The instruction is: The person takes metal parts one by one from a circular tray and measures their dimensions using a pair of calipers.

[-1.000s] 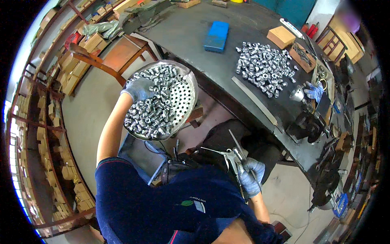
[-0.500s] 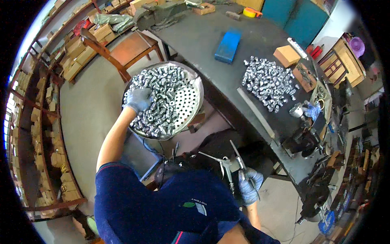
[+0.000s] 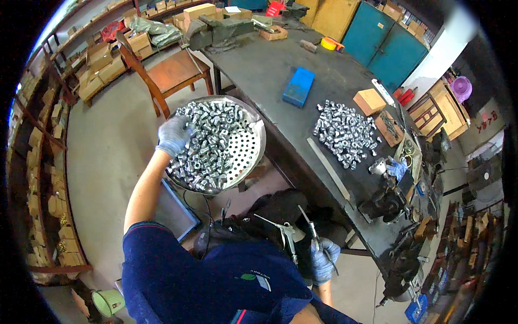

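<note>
A workshop with a dark bench (image 3: 259,81), a wooden chair (image 3: 175,71) and stocked shelves (image 3: 51,178) surrounds the hands. The gloved left hand (image 3: 174,136) is at the left margin of a round perforated pan (image 3: 259,129); its fingers appear curled, but whether they grip a piece cannot be told. Loose metal fittings (image 3: 208,154) lie beside and to the right of these fingers, with bare perforations beyond them. The gloved right hand (image 3: 325,262) has its fingers closed around a slim metal tool (image 3: 311,225); an air gun (image 3: 288,232) lies just left of those fingers, its support unclear. Beyond them, on the bench, is a second heap of fittings (image 3: 345,135). The fittings are thus divided in two, a large share being in the pan; which heap is finished and which remains cannot be determined.
</note>
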A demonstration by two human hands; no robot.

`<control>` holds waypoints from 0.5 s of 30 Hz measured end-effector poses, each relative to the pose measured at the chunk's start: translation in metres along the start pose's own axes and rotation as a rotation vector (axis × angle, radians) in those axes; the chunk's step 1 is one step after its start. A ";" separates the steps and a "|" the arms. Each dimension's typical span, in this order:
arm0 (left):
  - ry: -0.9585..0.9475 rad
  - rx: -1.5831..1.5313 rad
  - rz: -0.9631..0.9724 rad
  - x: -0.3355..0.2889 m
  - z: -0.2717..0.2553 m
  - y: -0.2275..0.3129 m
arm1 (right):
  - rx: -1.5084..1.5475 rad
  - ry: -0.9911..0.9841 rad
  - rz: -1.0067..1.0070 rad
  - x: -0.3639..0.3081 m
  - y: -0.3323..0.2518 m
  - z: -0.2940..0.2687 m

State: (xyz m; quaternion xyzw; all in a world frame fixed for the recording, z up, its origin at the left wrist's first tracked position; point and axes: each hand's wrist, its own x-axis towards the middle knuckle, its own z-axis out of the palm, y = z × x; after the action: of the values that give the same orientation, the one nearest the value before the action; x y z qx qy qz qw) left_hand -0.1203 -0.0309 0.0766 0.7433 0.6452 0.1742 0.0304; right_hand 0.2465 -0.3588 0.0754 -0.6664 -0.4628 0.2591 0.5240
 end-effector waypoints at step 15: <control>-0.036 -0.266 -0.248 0.029 0.067 -0.059 | 0.062 -0.056 0.129 0.008 -0.010 0.015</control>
State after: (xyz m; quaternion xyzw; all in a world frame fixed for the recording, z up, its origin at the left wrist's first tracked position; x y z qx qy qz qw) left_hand -0.1528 0.0194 0.0048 0.6504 0.7026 0.2396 0.1610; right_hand 0.2340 -0.3442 0.0814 -0.6707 -0.4252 0.3249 0.5135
